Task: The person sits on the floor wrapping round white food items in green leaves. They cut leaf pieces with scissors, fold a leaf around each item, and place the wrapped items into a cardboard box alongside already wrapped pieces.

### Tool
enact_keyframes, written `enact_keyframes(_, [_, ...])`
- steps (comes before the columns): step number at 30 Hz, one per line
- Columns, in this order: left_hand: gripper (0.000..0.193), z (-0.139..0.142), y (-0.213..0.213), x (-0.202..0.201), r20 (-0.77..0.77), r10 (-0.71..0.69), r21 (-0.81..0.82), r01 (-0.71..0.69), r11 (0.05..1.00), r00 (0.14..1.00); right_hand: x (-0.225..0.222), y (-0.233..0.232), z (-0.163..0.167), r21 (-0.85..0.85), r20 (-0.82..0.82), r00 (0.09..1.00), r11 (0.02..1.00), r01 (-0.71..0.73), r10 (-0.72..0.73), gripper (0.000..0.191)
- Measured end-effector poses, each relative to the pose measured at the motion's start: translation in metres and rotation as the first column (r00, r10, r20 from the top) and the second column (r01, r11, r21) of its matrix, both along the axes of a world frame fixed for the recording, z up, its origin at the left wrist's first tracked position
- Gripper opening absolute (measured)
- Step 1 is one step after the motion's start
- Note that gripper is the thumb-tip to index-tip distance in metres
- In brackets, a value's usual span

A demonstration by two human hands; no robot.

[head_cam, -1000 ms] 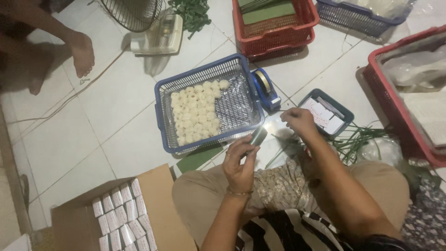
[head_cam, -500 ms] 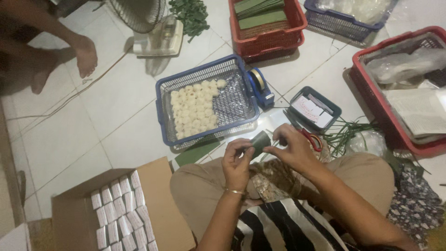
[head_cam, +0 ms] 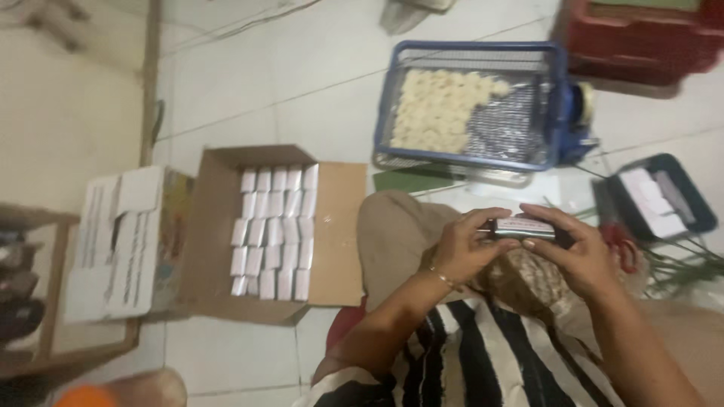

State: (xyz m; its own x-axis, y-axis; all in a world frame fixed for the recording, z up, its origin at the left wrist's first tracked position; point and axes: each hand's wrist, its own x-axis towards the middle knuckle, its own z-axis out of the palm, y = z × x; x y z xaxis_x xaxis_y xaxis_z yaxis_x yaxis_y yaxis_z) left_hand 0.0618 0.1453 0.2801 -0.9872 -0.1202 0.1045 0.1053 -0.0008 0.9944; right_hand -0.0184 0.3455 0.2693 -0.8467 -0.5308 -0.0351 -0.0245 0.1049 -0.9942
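Left hand (head_cam: 467, 245): fingers curled, thumb on top, closed around the left end of a small wrapped packet (head_cam: 524, 228).
Packet: held level between both hands, above the person's lap, just in front of the striped shirt (head_cam: 490, 354).
Packet, look: short oblong bar, dark wrapping with a pale label strip along its upper face; blurred, finer detail cannot be told.
Right hand (head_cam: 577, 252): fingers bent over the right end and the underside of the same packet, thumb resting along its near edge.
Cardboard box (head_cam: 332, 226): open on the floor, well to the left of the hands, filled with rows of small white packs (head_cam: 273, 230).
Blue basket (head_cam: 471, 53): on the tiles beyond the hands, holding pale round pieces (head_cam: 437, 113) on its left half and foil on the right.
Small dark tray (head_cam: 679, 192): to the right of the hands, with white slips inside.
Green stalks (head_cam: 679, 264): on the floor beside the right hand.
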Motion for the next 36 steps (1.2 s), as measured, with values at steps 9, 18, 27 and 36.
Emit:
enact_keyframes(9, [0.043,-0.057,-0.102,0.049,0.239,0.043,0.406,-0.14,0.903,0.97,0.031,-0.097,0.017,0.157,-0.082,0.966,0.96,-0.232,0.247,0.091])
enact_keyframes(18, [0.06,-0.101,-0.371,0.211,0.12,0.796,-0.885,-0.299,0.356,0.593,0.005,-0.071,-0.017,0.345,-0.159,0.987,0.937,0.051,0.004,0.076])
enact_keyframes(27, [0.038,-0.12,-0.396,0.284,0.417,0.83,-0.903,0.062,0.426,0.371,-0.012,-0.059,-0.057,0.43,-0.232,0.973,0.897,0.105,-0.002,0.062])
enact_keyframes(36, [0.067,-0.155,-0.396,0.278,0.188,0.91,-0.957,-0.142,0.255,0.368,-0.014,-0.078,-0.052,0.371,-0.174,0.985,0.927,0.06,0.006,0.061])
